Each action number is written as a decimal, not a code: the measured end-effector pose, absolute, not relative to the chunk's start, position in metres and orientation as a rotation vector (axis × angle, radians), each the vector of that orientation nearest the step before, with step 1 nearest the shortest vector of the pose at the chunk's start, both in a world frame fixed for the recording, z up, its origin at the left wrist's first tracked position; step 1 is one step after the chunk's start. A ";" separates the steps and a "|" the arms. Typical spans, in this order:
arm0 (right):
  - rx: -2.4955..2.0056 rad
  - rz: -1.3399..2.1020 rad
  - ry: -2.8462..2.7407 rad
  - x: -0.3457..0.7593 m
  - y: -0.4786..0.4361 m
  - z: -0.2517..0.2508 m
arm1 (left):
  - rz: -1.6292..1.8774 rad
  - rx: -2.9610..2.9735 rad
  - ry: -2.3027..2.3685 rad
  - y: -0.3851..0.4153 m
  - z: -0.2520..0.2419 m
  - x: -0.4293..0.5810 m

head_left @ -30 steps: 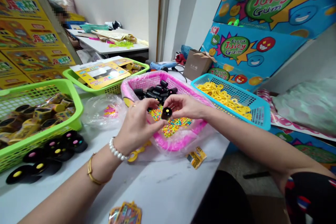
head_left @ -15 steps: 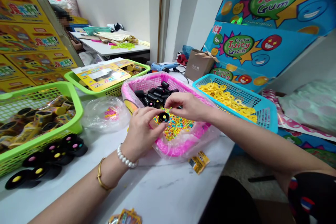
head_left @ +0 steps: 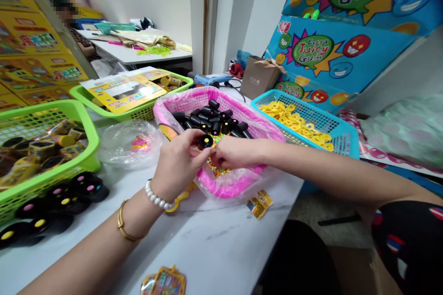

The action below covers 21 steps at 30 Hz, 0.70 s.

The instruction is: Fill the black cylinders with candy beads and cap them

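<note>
My left hand (head_left: 180, 154) pinches a small black cap (head_left: 206, 141) with a yellow dot in its middle, just above the near side of a pink basket (head_left: 224, 189). My right hand (head_left: 235, 151) is beside it, low over the small coloured candy balls (head_left: 218, 171) in that basket. Its fingers are curled downward, and what they hold, if anything, is hidden. Behind both hands, several black cylindrical pieces (head_left: 207, 113) lie heaped in the same plastic-lined basket, a few showing yellow or pink dots.
On the left, several black pieces with coloured dots (head_left: 65, 201) stand by a green basket (head_left: 93, 143) of printed tubs. A plastic bag with pink bits (head_left: 140, 143) lies between. To the right is a blue basket (head_left: 353, 143) of yellow rings. A person (head_left: 83, 46) sits beyond.
My right hand has moved down from above the cap towards the candy balls, its fingers curling. The left hand still holds the cap, raised slightly and shifted left in view.
</note>
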State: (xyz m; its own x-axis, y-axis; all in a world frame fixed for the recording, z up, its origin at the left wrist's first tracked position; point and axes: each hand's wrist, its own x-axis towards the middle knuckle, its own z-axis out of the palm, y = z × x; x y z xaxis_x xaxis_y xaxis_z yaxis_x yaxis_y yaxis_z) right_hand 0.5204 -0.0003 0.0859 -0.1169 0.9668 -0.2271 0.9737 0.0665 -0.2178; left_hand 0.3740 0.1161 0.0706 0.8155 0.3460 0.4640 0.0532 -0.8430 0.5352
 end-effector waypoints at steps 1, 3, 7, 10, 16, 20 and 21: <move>2.179 -0.438 2.258 0.524 -0.001 0.094 | 0.751 2.495 0.279 0.116 0.071 0.374; 2.429 -0.351 2.231 0.531 -0.003 0.115 | 0.717 2.522 0.264 0.116 0.072 0.375; 2.579 -0.393 2.270 0.534 0.000 0.150 | 0.666 2.568 0.268 0.115 0.073 0.375; 2.502 -0.380 2.308 0.526 0.006 0.158 | 0.654 2.583 0.268 0.115 0.073 0.375; 2.767 -0.504 2.397 0.528 0.002 0.157 | 0.747 2.525 0.233 0.115 0.069 0.375; 2.900 -0.554 2.270 0.555 -0.005 0.144 | 0.807 2.386 0.150 0.116 0.063 0.374; 2.864 -0.430 2.185 0.563 -0.006 0.138 | 0.815 2.360 0.132 0.117 0.062 0.374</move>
